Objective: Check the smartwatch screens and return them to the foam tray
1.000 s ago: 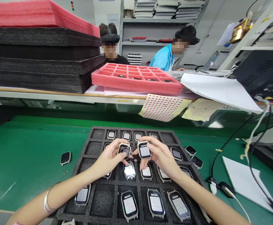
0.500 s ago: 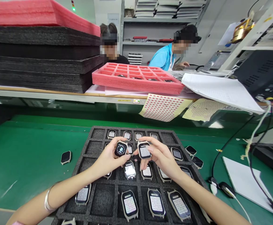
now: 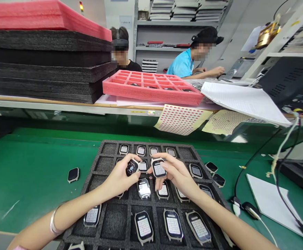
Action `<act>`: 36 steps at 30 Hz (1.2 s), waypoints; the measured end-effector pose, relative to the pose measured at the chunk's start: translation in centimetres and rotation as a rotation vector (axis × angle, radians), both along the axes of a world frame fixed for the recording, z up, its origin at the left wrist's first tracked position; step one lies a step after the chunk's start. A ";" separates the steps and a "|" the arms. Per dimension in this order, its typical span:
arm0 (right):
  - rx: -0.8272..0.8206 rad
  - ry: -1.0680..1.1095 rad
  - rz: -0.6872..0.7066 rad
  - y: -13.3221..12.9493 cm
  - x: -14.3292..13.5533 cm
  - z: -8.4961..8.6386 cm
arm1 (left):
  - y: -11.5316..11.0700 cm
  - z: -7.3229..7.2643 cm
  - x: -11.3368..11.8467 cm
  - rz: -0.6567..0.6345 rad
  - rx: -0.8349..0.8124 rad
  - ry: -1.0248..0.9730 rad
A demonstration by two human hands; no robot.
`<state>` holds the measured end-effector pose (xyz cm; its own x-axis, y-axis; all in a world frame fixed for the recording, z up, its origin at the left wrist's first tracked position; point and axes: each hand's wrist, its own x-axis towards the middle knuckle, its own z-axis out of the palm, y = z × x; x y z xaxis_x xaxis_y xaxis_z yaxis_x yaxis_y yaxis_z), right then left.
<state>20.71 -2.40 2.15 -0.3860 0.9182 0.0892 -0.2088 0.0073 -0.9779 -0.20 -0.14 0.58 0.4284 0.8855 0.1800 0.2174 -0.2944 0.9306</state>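
Observation:
My left hand (image 3: 120,177) grips a strapless smartwatch (image 3: 132,168) by its edges; its dark screen shows a watch face. In my right hand (image 3: 176,172) is a second smartwatch (image 3: 158,168) with a white grid on its lit screen, and a finger lies against the screen's right side. Both watches are raised above a black foam tray (image 3: 114,222). Its compartments hold several similar watches, such as one (image 3: 144,227) at the front and a bright, glaring one (image 3: 143,188) just below my hands. Some compartments are bare foam.
One dark-screened watch (image 3: 73,174) lies on the green mat left of the tray, two more (image 3: 211,167) on the right. Cables (image 3: 245,152) and a white sheet (image 3: 273,201) lie further right. Behind stands a shelf with a red foam tray (image 3: 151,91) and stacked foam (image 3: 42,69). Two people sit beyond.
The watch in my left hand has tilted and shifted slightly left. My right hand's watch has also tilted a little. Behind the shelf, the blue-shirted person's arm has reached out to the right.

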 end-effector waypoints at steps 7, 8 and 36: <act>-0.005 -0.002 0.022 0.2 0.1 -0.3 | -0.1 0.5 -0.1 0.011 0.054 -0.008; -0.006 -0.001 0.022 0.2 0.1 -0.3 | -0.1 0.5 -0.1 0.011 0.059 -0.010; -0.039 -0.020 0.006 0.0 -0.1 -0.1 | -0.3 1.0 -0.2 0.050 0.065 -0.023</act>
